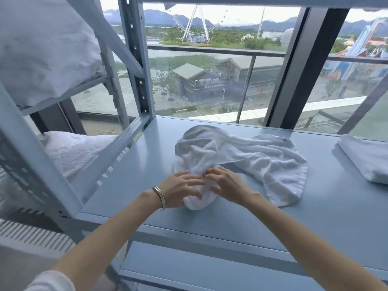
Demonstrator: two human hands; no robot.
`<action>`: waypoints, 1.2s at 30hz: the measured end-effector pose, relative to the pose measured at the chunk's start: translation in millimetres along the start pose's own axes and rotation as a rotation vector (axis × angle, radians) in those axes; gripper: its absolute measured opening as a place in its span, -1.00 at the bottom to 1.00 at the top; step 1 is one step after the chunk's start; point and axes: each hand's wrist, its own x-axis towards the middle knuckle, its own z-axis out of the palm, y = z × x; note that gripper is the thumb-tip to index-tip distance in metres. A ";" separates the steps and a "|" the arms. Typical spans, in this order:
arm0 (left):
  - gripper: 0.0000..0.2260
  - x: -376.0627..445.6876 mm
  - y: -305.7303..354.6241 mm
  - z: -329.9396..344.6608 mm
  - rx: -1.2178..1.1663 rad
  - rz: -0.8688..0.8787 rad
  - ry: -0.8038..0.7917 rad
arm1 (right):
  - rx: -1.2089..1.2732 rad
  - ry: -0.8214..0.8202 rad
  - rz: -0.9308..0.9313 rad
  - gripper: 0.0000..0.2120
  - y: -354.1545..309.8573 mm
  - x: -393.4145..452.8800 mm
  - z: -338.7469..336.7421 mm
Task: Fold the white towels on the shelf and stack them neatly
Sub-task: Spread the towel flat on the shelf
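A crumpled white towel [247,152] lies in a heap in the middle of the pale blue shelf [210,217]. Both hands meet at its near end. My left hand [180,189], with thin bangles on the wrist, lies over the bunched near end, its fingers curled onto the cloth. My right hand [225,182] pinches the same bunch from the right, fingertips almost touching the left hand's. A folded white towel [365,158] sits at the right edge of the shelf, partly cut off by the frame.
A metal upright and a sloping brace [136,66] rise at the shelf's back left corner. White pillows [42,51] fill the neighbouring rack on the left, with another [77,150] below. A window with a railing stands right behind the shelf.
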 end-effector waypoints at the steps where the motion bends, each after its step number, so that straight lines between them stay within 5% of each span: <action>1: -0.61 -3.0 0.2 -0.2 0.003 -0.006 0.004 | 0.026 -0.031 -0.012 -0.60 -2.8 6.7 0.8; 5: -0.72 -22.0 -18.9 -3.7 0.075 -0.290 -0.091 | -0.074 -0.049 -0.052 -0.54 0.6 14.1 6.0; 9: -0.65 -24.5 -28.0 -7.7 0.158 -0.640 -0.378 | -0.245 -0.063 0.146 -0.41 16.1 12.5 9.9; 12: -0.62 9.4 -7.9 -13.8 0.062 -0.696 -0.258 | -0.313 -0.156 0.324 -0.33 27.8 15.5 8.8; 15: -0.66 48.6 21.9 -8.4 -0.025 -0.589 -0.040 | -0.295 -0.258 0.484 -0.42 39.3 16.3 8.6; 20: -0.55 98.3 41.7 8.1 -0.248 -0.431 0.076 | -0.224 -0.317 0.582 -0.50 55.1 -9.3 5.0; 23: -0.49 124.8 45.1 11.0 -0.267 -0.412 -0.017 | -0.252 -0.321 0.560 -0.55 59.4 -37.2 0.4; 27: -0.47 150.9 53.9 19.9 -0.223 -0.353 -0.064 | -0.258 -0.288 0.521 -0.30 62.4 -88.9 -12.2; 32: -0.51 177.5 78.8 26.1 -0.201 -0.254 -0.091 | -0.351 -0.308 0.586 -0.65 61.4 -158.8 -31.7; 36: -0.68 190.4 111.0 22.7 -0.165 -0.198 -0.046 | -0.411 -0.007 0.614 -0.60 60.0 -175.3 -44.4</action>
